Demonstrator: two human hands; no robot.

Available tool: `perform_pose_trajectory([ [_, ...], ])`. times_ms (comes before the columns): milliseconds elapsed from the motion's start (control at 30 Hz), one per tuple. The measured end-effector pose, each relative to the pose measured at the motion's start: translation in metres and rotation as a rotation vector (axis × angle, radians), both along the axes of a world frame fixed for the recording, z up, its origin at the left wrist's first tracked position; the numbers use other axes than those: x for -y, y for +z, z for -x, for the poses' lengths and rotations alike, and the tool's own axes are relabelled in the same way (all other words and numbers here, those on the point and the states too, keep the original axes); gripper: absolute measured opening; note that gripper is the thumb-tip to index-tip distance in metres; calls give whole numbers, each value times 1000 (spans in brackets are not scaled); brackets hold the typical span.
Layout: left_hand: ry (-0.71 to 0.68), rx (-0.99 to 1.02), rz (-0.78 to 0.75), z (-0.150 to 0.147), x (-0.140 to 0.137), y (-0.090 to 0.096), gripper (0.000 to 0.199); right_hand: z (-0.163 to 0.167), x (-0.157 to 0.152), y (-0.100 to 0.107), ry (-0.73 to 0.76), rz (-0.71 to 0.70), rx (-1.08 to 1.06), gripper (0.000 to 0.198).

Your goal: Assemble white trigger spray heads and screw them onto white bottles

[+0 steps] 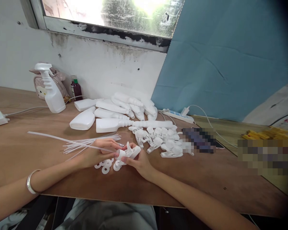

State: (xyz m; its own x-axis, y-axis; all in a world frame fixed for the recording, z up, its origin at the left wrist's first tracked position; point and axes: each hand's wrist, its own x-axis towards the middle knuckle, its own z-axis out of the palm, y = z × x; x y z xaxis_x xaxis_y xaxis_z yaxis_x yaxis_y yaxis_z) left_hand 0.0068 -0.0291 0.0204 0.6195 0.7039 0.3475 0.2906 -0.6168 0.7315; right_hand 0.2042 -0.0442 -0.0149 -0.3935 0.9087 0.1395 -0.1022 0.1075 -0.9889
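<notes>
A trigger head [131, 152] of white plastic sits between both hands, just above the near part of the table [206, 179]. The right hand [140, 161] cups it from below, fingers curled around its body. The left hand [96, 153] pinches one thin tube [69, 140] between thumb and fingertips and holds its end at the trigger head's collar (whether the tip is already inside, I cannot tell). The tube runs out to the left over the wood.

Just behind the left hand lies a loose bundle of tubes [91, 142]. Under the hands, touching the table, are several small white rings [105, 166]. To the right of the hands is a heap of more triggers [160, 140], and behind that a pile of empty white bottles [115, 115] lying on their sides. One finished spray bottle [51, 92] stands upright near the wall, well apart from the hands. A silver bangle [30, 182] circles the left wrist.
</notes>
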Motion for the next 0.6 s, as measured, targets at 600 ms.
perform_pose_trajectory([
  [600, 18, 15, -50, 2, 0, -6, 23, 0, 1, 5, -8, 149, -23, 37],
])
